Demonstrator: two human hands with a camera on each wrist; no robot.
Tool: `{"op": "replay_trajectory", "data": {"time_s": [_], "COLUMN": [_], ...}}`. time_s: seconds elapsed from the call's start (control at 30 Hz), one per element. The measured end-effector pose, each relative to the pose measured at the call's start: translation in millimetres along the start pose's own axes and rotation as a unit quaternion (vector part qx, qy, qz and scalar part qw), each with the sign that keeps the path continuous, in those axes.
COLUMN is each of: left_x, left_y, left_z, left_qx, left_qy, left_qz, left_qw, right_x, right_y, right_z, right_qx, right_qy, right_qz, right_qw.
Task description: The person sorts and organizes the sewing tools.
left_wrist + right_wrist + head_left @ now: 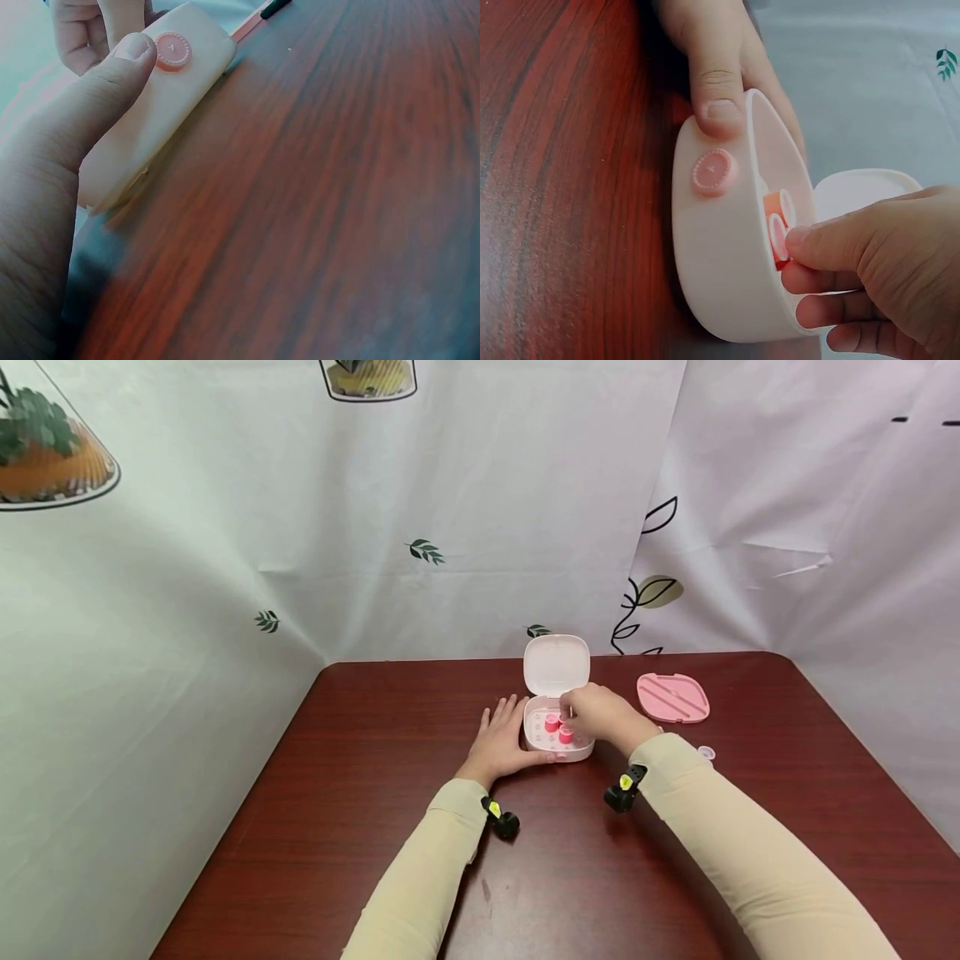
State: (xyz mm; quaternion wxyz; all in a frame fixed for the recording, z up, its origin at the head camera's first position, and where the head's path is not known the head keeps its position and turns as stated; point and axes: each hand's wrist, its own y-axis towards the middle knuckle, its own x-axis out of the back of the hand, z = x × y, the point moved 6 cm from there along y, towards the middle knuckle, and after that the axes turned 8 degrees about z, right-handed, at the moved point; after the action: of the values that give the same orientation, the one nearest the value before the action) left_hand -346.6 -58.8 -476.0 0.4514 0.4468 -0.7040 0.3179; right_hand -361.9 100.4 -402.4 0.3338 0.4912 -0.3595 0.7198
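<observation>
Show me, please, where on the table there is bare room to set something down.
The widest patch is the table between its left edge and the left hand. Also bare: between the two sleeves, in front of the case, and just right of the pink tray. Crowded: the case, where the right hand is at the red pieces.

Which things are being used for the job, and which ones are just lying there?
Being used:
pale pink, rounded plastic box, its white-pink lid open
small, bright pink cylinders inside it
left hand, against the box
right hand, fingers at the cylinders

Just lying there, it seems:
flat, pink, grooved plastic plate
small, whitish round piece
</observation>
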Motion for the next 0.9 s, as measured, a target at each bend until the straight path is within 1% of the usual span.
{"op": "replay_trajectory", "data": {"time_s": [0.13,0.27,0.4,0.53,0.63,0.7,0.77,0.9], "left_x": [-0.2,-0.2,-0.7,-2.5,-4.1,-5.0,-5.5,-3.9], "left_y": [-0.6,-0.2,0.8,3.0,4.4,4.9,5.3,4.9], "left_z": [-0.4,-0.7,0.8,1.6,2.8,3.7,4.4,2.8], "left_qx": [0.003,0.001,-0.003,-0.008,-0.010,-0.009,-0.008,-0.009], "left_qy": [0.004,0.007,0.005,0.011,0.015,0.017,0.018,0.011], "left_qz": [0.001,-0.002,-0.010,-0.017,-0.021,-0.020,-0.021,-0.021], "left_qw": [1.0000,1.0000,0.9999,0.9998,0.9996,0.9996,0.9996,0.9997], "right_x": [8.1,18.3,27.8,32.8,31.0,25.3,16.3,-6.2], "right_y": [-7.5,-20.8,-43.2,-73.9,-98.9,-114.5,-128.9,-151.3], "right_z": [-3.7,-15.8,-34.5,-59.9,-81.8,-97.6,-114.0,-142.5], "right_qx": [-0.001,0.002,0.008,0.003,-0.022,-0.047,-0.081,-0.133], "right_qy": [0.002,0.019,0.043,0.050,0.066,0.089,0.114,0.149], "right_qz": [-0.012,-0.055,-0.105,-0.152,-0.183,-0.198,-0.208,-0.225], "right_qw": [1.000,0.998,0.994,0.987,0.981,0.975,0.968,0.954]}}
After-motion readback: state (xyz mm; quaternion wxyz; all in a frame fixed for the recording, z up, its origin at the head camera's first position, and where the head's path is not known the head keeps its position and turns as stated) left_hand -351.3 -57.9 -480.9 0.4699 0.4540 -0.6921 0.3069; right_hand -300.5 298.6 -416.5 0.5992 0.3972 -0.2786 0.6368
